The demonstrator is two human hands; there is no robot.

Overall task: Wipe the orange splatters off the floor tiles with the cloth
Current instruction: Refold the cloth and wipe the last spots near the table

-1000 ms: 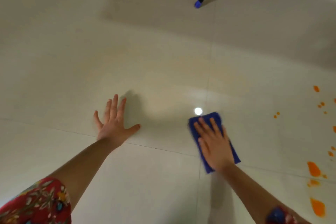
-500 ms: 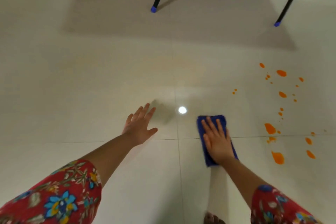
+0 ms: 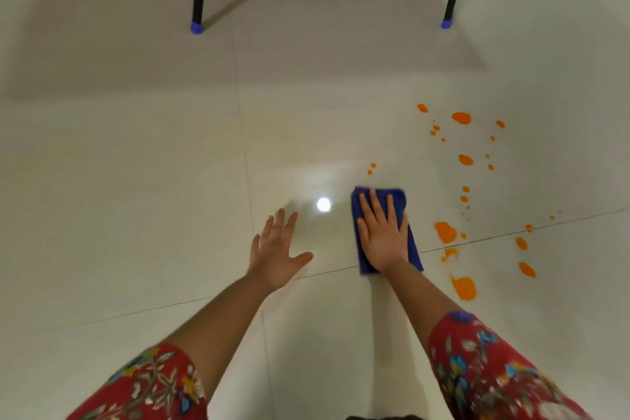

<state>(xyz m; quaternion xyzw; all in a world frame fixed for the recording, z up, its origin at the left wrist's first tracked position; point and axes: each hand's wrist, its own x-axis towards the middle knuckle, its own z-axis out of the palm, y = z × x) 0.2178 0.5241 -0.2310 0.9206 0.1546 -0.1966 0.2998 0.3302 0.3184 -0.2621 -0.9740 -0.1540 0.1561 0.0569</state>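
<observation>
Just left of the orange splatters (image 3: 445, 232), the blue cloth (image 3: 414, 255) lies flat on the floor tiles (image 3: 136, 181) under the right hand (image 3: 383, 239) — fingers straight, pressing rather than clutching. Within the last second it has slid nearer to them; the left hand (image 3: 274, 252), spread and holding nothing, has followed. No spot looks wiped yet — the next stroke should reach them.

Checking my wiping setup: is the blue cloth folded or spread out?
Folded, it seems: the blue cloth lies as a compact rectangle barely wider than the right hand pressing flat on it.
</observation>
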